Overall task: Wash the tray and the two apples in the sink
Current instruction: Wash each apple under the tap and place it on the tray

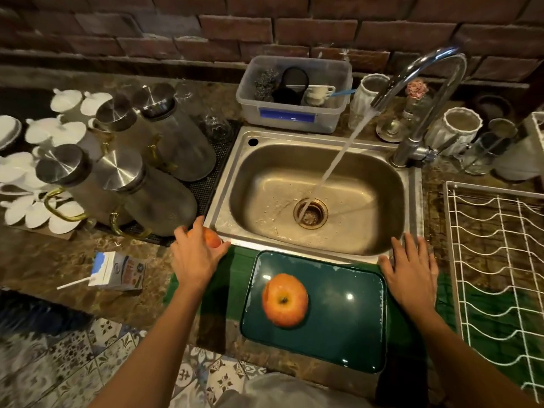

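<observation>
A dark green tray (338, 328) lies on a green cloth in front of the steel sink (318, 160). One orange-red apple (285, 300) sits on the tray's left half. My left hand (195, 256) grips a second apple (212, 237) at the sink's front left corner, most of it hidden under my fingers. With its fingers straight, my right hand (412, 273) rests flat beside the tray's right edge, at the sink's front rim. Water runs from the faucet (424, 92) into the drain (310, 213).
Several glass jugs with steel lids (141, 178) and white cups stand left of the sink. A clear plastic tub (294, 92) of scrubbers sits behind it. A white wire rack (500, 260) lies to the right. A small carton with a straw (117, 270) lies on the counter at left.
</observation>
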Demonstrator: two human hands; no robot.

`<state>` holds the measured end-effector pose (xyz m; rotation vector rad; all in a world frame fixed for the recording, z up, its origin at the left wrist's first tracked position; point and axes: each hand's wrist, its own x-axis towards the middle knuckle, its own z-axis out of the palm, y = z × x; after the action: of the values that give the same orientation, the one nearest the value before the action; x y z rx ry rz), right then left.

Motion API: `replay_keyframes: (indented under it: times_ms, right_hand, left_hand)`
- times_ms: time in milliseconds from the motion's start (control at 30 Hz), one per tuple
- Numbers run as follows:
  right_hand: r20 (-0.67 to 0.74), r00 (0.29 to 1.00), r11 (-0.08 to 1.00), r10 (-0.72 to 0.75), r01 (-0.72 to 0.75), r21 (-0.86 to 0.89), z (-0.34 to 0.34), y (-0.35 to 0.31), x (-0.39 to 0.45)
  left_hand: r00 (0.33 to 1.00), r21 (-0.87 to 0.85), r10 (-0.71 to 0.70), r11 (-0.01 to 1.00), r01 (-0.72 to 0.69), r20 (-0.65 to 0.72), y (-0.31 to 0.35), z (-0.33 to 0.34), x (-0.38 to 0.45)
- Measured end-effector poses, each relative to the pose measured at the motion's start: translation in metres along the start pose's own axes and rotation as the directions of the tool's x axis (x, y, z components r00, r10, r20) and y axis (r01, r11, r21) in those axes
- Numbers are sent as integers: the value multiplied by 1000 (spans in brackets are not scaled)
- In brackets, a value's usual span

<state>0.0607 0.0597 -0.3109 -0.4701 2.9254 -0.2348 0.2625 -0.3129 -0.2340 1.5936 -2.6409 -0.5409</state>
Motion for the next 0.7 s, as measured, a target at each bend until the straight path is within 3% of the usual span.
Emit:
replay_keyframes:
  times_ms: [200, 367, 467, 633, 700]
  right_hand:
    - [-39, 999, 1000, -14, 14, -17, -1, 0, -2]
    - [-42, 999, 1000, -11, 10, -25, 2, 0, -2]
    - [-4, 1000, 1000, 8, -8, -29, 1, -1, 0]
    - [76, 994, 995, 78, -83, 60, -12, -10, 3]
    - [4, 994, 989, 112, -111, 94, -26, -28, 10]
  left_hand:
    - [999, -9, -10, 1000, 10, -45, 5, 4, 2]
    - [996, -368, -10, 929, -24, -92, 70, 10, 3]
    - [997, -605, 42, 796, 5, 64, 131, 15, 10]
    - [922, -823, 57, 473, 314, 384, 213, 25, 15]
    - [872, -829, 68, 352, 434, 485, 233, 24, 17]
